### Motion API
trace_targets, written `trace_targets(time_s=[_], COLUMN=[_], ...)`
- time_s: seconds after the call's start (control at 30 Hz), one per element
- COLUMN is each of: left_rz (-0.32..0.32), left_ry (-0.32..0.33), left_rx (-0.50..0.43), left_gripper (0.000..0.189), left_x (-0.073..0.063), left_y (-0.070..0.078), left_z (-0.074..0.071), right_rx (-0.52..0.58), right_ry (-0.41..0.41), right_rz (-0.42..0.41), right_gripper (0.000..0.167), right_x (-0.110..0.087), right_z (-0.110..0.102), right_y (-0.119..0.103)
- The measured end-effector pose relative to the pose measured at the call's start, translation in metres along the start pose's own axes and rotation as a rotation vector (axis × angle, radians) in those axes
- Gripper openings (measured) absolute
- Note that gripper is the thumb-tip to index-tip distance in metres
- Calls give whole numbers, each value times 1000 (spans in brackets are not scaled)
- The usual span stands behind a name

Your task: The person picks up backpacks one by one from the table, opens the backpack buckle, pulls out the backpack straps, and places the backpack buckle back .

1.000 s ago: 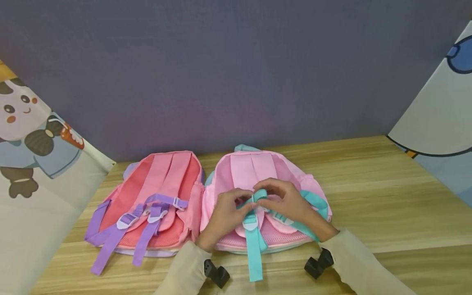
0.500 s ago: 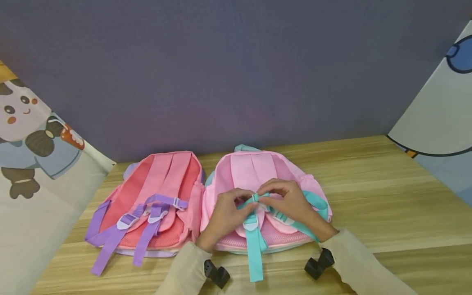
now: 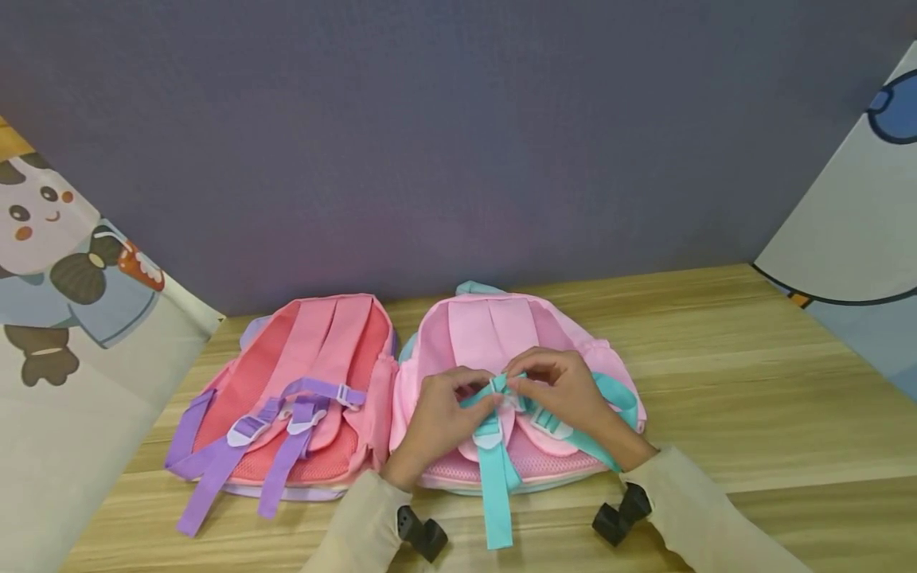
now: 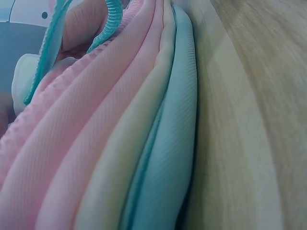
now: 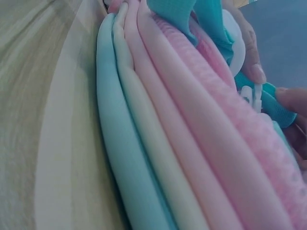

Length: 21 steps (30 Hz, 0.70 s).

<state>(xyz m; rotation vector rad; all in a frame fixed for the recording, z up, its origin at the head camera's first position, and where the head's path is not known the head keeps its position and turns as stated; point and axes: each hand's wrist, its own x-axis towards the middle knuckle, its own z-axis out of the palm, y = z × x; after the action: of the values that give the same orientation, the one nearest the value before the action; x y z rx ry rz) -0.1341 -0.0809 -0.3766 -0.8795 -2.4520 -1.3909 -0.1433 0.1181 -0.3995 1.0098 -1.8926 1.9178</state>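
Observation:
A light pink backpack [image 3: 487,330] lies on the wooden table with its shoulder straps facing up. Above its middle, my left hand [image 3: 442,414] pinches a small white strap buckle [image 5: 258,98] between thumb and fingers. My right hand [image 3: 562,390] pinches the short turquoise webbing [image 5: 278,108] right beside that buckle. A longer turquoise strap [image 3: 494,493] runs from a white adjuster [image 3: 488,436] over the bag's lower edge onto the table. In the left wrist view the bag's side [image 4: 120,120] hides most of the hands.
A coral backpack [image 3: 311,342] with purple straps [image 3: 215,485] and white adjusters lies against the pink one on the left. Behind both stands a dark grey partition [image 3: 458,143]. Wooden tabletop [image 3: 752,382] extends to the right.
The turquoise webbing loop between my fingers has flattened, and my right fingertips have shifted slightly right along it. My left hand stays in place.

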Motion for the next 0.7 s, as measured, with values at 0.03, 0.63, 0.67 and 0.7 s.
trace_targets(time_s=[0.03, 0.63, 0.67, 0.7], left_rz=[3, 0, 1, 2], left_ry=[4, 20, 21, 23], left_rx=[1, 15, 14, 14], left_gripper=[16, 15, 14, 14], left_x=[0, 0, 0, 0], left_y=[0, 0, -1, -1], left_z=[0, -1, 0, 0], right_rx=[15, 56, 56, 55], right_ry=[1, 33, 37, 42], right_rz=[-5, -16, -10, -2], right_gripper=[9, 7, 7, 9], right_x=[0, 0, -1, -1], right_z=[0, 0, 0, 0], right_y=[0, -2, -2, -3])
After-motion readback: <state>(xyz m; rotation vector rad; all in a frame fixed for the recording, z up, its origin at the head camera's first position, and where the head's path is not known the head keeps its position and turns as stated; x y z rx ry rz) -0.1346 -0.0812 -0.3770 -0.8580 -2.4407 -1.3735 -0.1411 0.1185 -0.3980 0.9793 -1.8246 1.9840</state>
